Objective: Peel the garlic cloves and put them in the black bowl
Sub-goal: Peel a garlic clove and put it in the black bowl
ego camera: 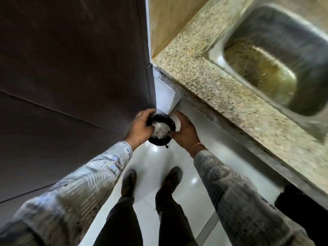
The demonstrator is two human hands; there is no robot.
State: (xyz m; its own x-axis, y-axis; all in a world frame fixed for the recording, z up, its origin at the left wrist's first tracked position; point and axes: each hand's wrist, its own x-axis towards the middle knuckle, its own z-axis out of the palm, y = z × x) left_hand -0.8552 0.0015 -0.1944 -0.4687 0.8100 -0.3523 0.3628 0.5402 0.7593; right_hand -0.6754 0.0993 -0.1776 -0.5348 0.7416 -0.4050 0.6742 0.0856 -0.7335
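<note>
A round black container point(166, 119) stands low on the floor in the corner, with a heap of pale garlic peels point(160, 130) inside it. My left hand point(140, 126) covers its left rim, thumb along the far edge and fingers curled in over the heap. My right hand point(186, 130) is at the right rim and holds a white sheet-like thing point(178, 121) against the container. Motion blurs the picture, and I see no whole garlic cloves.
A speckled granite counter point(204, 82) with a steel sink point(276, 55) runs along the right, above the hands. A dark brown panel point(71, 68) fills the left. My two feet point(150, 181) stand on glossy white floor tiles point(156, 157) just behind the container.
</note>
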